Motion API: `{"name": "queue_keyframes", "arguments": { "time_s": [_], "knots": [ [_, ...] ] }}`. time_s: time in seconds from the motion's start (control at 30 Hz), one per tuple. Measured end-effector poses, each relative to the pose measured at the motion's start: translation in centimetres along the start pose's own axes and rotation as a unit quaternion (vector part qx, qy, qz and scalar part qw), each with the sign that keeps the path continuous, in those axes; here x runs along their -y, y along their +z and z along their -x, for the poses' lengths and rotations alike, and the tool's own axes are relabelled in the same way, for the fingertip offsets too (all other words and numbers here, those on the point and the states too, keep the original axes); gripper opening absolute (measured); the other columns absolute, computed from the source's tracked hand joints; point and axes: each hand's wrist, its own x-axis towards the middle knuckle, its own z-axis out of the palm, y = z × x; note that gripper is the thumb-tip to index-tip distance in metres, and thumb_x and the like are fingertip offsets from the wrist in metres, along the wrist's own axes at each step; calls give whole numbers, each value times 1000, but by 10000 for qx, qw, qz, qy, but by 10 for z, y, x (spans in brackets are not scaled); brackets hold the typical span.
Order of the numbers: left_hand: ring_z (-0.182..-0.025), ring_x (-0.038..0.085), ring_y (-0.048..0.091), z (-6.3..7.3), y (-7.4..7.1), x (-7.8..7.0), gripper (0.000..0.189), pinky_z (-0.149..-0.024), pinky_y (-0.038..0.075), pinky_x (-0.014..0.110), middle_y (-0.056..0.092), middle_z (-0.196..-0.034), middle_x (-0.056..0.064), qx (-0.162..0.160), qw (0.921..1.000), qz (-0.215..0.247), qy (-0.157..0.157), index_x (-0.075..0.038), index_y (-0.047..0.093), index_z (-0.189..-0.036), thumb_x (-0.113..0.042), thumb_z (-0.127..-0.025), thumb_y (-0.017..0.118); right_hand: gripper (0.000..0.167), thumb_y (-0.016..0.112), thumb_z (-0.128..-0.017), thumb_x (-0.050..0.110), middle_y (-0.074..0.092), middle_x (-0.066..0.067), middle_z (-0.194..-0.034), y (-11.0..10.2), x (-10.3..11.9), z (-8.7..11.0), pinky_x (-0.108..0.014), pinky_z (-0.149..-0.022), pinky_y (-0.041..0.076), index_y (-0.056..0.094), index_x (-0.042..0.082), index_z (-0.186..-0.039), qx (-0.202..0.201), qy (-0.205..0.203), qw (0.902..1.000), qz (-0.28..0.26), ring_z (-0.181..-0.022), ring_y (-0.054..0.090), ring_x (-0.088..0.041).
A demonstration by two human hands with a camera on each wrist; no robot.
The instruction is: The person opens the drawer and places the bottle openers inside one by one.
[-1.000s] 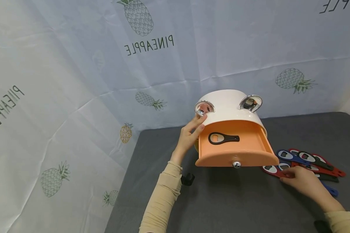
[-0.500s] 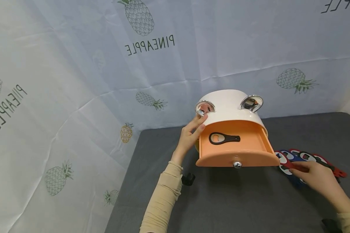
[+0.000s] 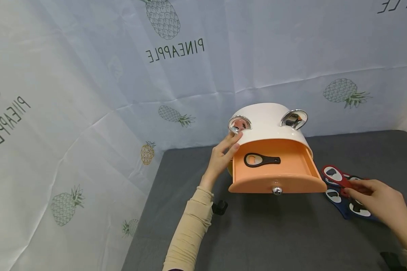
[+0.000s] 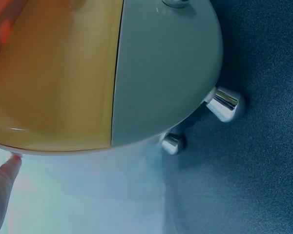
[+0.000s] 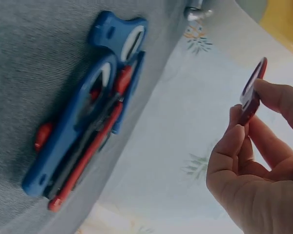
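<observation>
My right hand [image 3: 386, 199] pinches a red bottle opener [image 3: 343, 182] by its handle, ring end pointing left, raised over a pile of others. The right wrist view shows this red bottle opener [image 5: 250, 111] edge-on between thumb and fingertips, apart from the pile. My left hand [image 3: 218, 162] rests its fingers against the left side of a white rounded cabinet [image 3: 269, 120], just below a chrome ear. The cabinet's orange drawer [image 3: 254, 185] is pulled out, and a black bottle opener [image 3: 268, 160] lies flat inside. In the left wrist view only some fingers [image 4: 2, 180] show at the cabinet's edge.
Blue, red and black bottle openers lie heaped on the grey cloth, with a blue bottle opener [image 5: 58, 146] uppermost in the right wrist view. Chrome feet [image 4: 225, 105] support the cabinet. A pineapple-print curtain [image 3: 196, 75] hangs behind. The drawer has a chrome knob [image 3: 277, 191].
My right hand has pinched the red bottle opener from the pile's left end, lifted it and shifted to the right and up. The left hand and drawer have stayed put.
</observation>
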Motion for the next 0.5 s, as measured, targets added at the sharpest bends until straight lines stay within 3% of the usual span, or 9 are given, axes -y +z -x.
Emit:
{"name": "queue_keyframes", "arguments": {
  "time_s": [0.07, 0.13, 0.3, 0.5],
  "knots": [
    [-140, 21, 30, 0, 0, 0, 39, -113, 30, 42, 41, -145, 13, -6, 10000, -7, -17, -6, 51, -133, -12, -95, 52, 52, 65, -87, 34, 60, -25, -86, -3, 3, -1, -24, -51, 32, 60, -13, -109, -9, 68, 9999, -83, -64, 46, -13],
    [-141, 21, 30, 0, 0, 0, 39, -113, 30, 42, 40, -146, 13, 5, 10000, -21, -50, -7, 51, -134, -12, -95, 52, 52, 64, -87, 34, 59, -26, -88, -5, 4, -1, -24, -52, 33, 60, -13, -109, -54, 150, 9997, -158, -65, 46, -7],
    [-141, 20, 29, -1, -1, -1, 39, -114, 29, 42, 39, -147, 12, 39, 9999, -13, -103, -7, 51, -134, -11, -95, 52, 54, 59, -91, 32, 52, -29, -99, -10, 7, 0, -21, -49, 37, 55, -16, -114, -144, 276, 9983, -501, -59, 29, 20],
    [-141, 22, 30, 1, -1, -1, 39, -113, 30, 43, 39, -147, 14, 19, 9999, -53, -99, -6, 51, -134, -11, -95, 52, 45, 59, -92, 21, 47, -24, -98, -13, 16, 2, -12, -45, 37, 54, -18, -114, -680, 214, 9925, -990, -62, 28, 21]
  ]
}}
